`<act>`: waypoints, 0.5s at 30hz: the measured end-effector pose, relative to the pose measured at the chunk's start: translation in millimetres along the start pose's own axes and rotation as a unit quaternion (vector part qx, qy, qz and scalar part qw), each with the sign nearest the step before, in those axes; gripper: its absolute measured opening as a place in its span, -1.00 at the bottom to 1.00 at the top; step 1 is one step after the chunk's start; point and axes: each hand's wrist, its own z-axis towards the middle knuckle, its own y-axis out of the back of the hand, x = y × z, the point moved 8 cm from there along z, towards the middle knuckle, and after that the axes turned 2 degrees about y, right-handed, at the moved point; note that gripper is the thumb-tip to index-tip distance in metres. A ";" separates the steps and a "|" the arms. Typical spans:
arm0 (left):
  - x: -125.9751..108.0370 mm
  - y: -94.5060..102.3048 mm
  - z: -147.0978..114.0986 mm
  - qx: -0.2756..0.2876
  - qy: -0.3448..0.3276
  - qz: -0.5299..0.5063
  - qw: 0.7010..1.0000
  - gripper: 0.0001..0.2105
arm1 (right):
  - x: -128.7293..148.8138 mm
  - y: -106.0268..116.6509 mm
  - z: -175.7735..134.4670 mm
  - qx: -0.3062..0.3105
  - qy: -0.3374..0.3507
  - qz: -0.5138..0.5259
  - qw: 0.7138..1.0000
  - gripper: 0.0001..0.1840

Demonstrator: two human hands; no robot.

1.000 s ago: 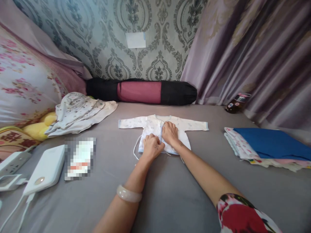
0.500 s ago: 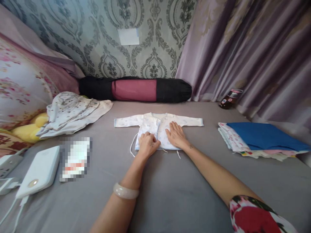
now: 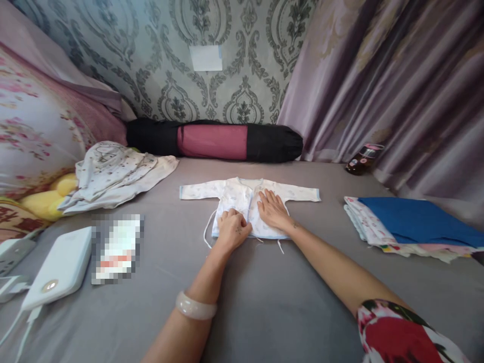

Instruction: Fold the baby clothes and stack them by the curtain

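A small white baby shirt (image 3: pixel 234 194) with blue trim and faint prints lies spread out, its sleeves stretched to both sides. Thin white ties trail from its lower edge. My left hand (image 3: pixel 233 229) is curled on the lower front, fingers bent and thumb pressed in at the cloth; the fingertips are partly hidden. On the other front panel my right hand (image 3: pixel 274 210) lies flat, fingers stretched out and palm down, holding nothing.
A grey sheet (image 3: pixel 287 307) covers the surface. At left are crumpled white clothes (image 3: pixel 117 176), a white power bank (image 3: pixel 58 267) with cables, and a blurred-out item (image 3: pixel 118 249). Folded clothes (image 3: pixel 419 219) and a bottle (image 3: pixel 363 159) stand right; a long black-and-maroon bag (image 3: pixel 214 141) lies behind.
The view has shifted slightly, so everything sits a little to the right and lower. My left fingers are a bit more curled over the cloth; my right hand stays flat in place.
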 end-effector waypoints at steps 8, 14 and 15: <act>1.8 -1.9 1.0 0.016 0.009 -0.013 1.000 -0.84 | -13.3 -3.8 52.1 0.000 -0.050 0.007 0.999 -0.35; 2.0 -2.4 2.6 0.021 0.008 -0.022 0.999 -0.84 | -22.0 -3.1 75.8 -0.021 -0.090 0.014 0.996 -0.32; 2.3 -2.5 2.8 0.022 0.009 -0.022 0.999 -0.85 | -22.6 -2.7 77.0 -0.026 -0.096 0.016 0.995 -0.32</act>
